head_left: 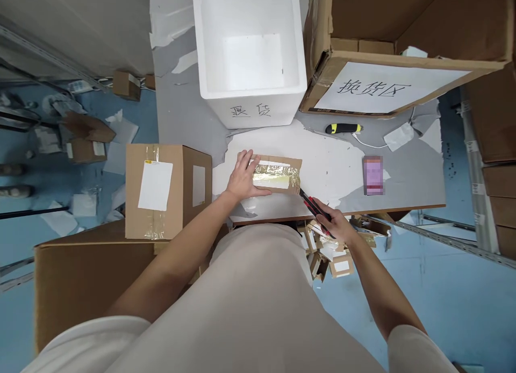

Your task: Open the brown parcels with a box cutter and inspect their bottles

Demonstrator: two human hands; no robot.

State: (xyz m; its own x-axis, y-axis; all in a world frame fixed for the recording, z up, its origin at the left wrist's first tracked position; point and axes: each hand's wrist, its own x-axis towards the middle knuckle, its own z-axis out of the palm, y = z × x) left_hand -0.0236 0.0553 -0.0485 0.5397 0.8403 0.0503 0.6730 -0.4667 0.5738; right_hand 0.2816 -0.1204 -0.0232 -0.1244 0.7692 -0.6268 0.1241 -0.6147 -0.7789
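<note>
On the table lies a small cardboard box (pixel 278 174) wrapped in clear tape. My left hand (pixel 243 178) grips its left end, with the thumb along the near side and the fingers toward the far side. A red and black utility knife (pixel 311 205) is held in my right hand (pixel 334 222), its front end at the box's right near corner. Whether the blade is in the cardboard I cannot tell. Behind the box stands a white foam box (pixel 253 107) with handwriting on its front; I see no items in it.
A taped carton (pixel 155 193) stands left of my left hand. At the back right is a large open carton (pixel 387 88) with a handwritten sheet. A black and yellow tool (pixel 343 128), a white tag (pixel 399 137) and a blurred pink item (pixel 373 175) lie rightward. Box scraps (pixel 341 265) sit below the table edge.
</note>
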